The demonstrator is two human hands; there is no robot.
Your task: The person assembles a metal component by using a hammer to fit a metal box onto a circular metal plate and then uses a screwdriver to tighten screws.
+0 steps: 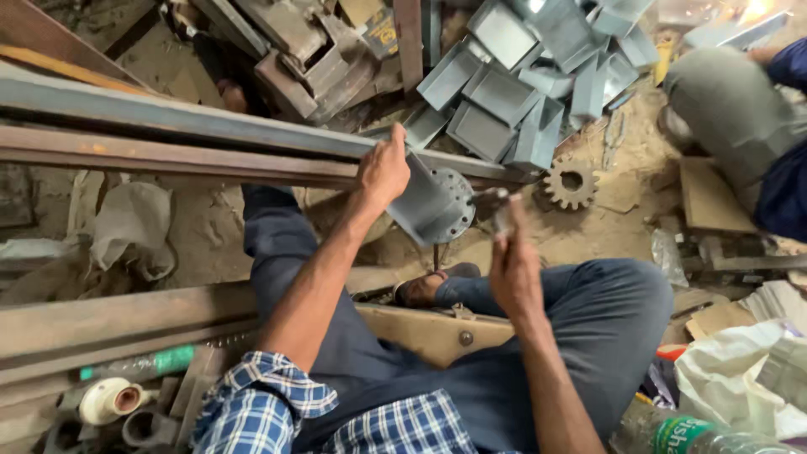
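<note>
My left hand [382, 172] grips the top of a grey painted metal part [433, 204], a block with a round flange pierced by a ring of holes. It rests against a long steel beam [168, 118]. My right hand [513, 265] is raised just right of the flange and holds a small metal piece [502, 210] close to the flange face; the piece is blurred and its kind is unclear. I sit on the ground in dark trousers with a sandalled foot [424, 287] below the part.
A heap of grey metal brackets [521, 76] lies at the top centre. A rusty gear [570, 182] sits on the sandy floor to the right. Another person [740, 109] crouches at top right near sparks. Rusty beams [118, 319], plastic bottles [143, 364] and bags [740, 378] surround me.
</note>
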